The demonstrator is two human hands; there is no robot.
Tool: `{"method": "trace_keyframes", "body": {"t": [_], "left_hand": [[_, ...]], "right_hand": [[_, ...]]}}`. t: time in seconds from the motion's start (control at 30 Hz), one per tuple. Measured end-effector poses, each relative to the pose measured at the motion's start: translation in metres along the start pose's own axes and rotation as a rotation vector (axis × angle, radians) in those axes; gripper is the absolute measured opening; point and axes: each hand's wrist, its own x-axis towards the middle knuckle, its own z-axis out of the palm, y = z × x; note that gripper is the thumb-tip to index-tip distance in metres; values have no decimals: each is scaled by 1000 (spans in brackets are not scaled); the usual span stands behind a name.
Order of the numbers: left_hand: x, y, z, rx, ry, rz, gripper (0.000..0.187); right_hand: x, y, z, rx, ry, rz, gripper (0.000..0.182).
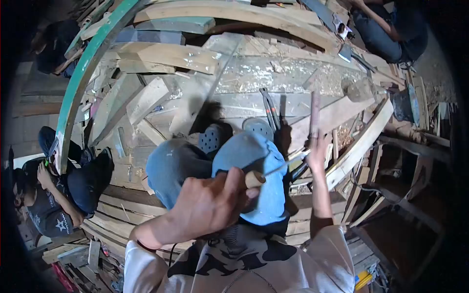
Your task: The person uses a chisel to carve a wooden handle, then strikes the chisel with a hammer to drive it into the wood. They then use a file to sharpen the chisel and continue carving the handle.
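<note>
My left hand [210,200] is closed around the pale wooden handle [254,179] of a tool, in front of my knees. Its thin metal shaft [281,168] slants up to the right, toward my right hand [318,154]. The fingers of that hand are wrapped round a narrow brownish strip [315,110], which points away from me. Whether the shaft's tip touches the right hand or the strip cannot be made out. Pincers [269,108] with dark and orange handles lie on the boards just beyond my feet.
Long boards and offcuts [171,58] lie ahead, with a green-painted beam [95,61] at left. A curved pale plank [361,141] is at right. An axe head [345,52] rests farther back. Other people sit at lower left [58,195] and upper right [386,31].
</note>
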Motion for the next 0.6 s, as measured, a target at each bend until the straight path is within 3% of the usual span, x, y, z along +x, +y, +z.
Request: {"method": "trace_keyframes", "body": {"t": [0.1,0.2,0.23,0.33,0.43,0.6], "left_hand": [[-9,-4,6,94,-49,2,29],[-15,-14,24,18,186,71,62],[-17,-14,23,12,181,68,62],[-22,-4,8,161,-15,-66,69],[-28,-4,10,160,-14,-82,70],[-43,2,12,133,-20,-147,71]], "right_hand": [[-56,-91,-57,312,-81,60,55],[-102,-125,-81,196,-189,-57,60],[-110,-133,-88,4,-252,-142,63],[-127,-158,-86,-128,-338,-311,61],[-129,-160,-76,-117,-348,-533,62],[-127,-158,-78,-152,-307,-726,58]]}}
